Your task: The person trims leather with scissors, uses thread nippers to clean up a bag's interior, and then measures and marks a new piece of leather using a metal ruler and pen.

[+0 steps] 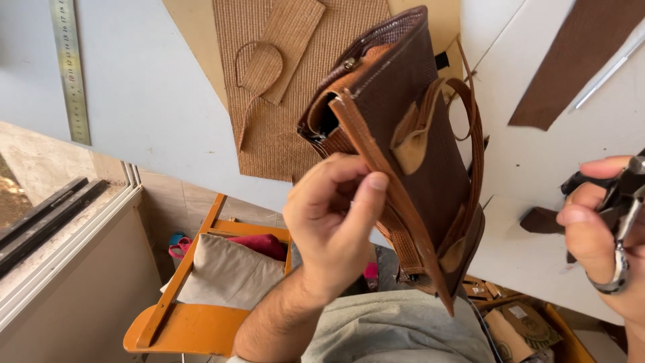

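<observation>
Pinching a tan leather strap (396, 202) between thumb and forefinger, the left hand (329, 222) held up a dark brown woven bag (410, 128), which rose above and to the right of the grip, its open top tilted towards the table (148, 107). The right hand (598, 235) (a ring on one finger) was closed around a dark metal tool (625, 195) at the frame's edge, well apart from the bag. Behind the bag lay a tan woven sheet (269, 114); a steel ruler (70, 67) lay far left, and an orange chair (188, 323) stood below.
</observation>
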